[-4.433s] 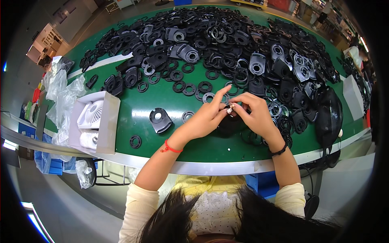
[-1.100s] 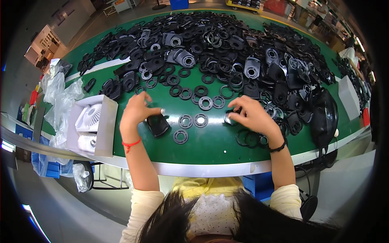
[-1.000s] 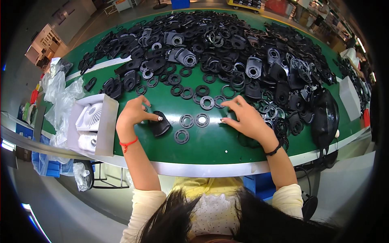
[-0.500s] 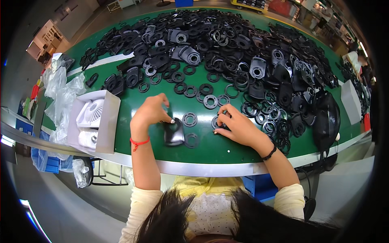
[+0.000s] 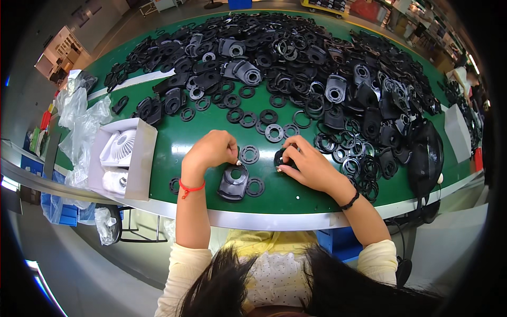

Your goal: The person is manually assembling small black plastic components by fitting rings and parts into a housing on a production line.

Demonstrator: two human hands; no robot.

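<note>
A black plastic plate with a round hole lies on the green table in front of me. My left hand is closed, its thumb and fingertips pinching the plate's upper edge. Beside the plate rest two flat black rings, an upper ring and a lower ring. Over to the right, my right hand has its fingers curled round a small black ring, partly hidden by them. Another black ring shows partly behind my left wrist.
A large heap of black plates and rings covers the table's far side. At the left stands a white box with a white fan in it, near clear plastic bags. A black bag sits at the right edge.
My left hand has shifted right, and the black plate has moved slightly right with it. The lower ring beside it has slid a little right. My right hand stays nearly in place.
</note>
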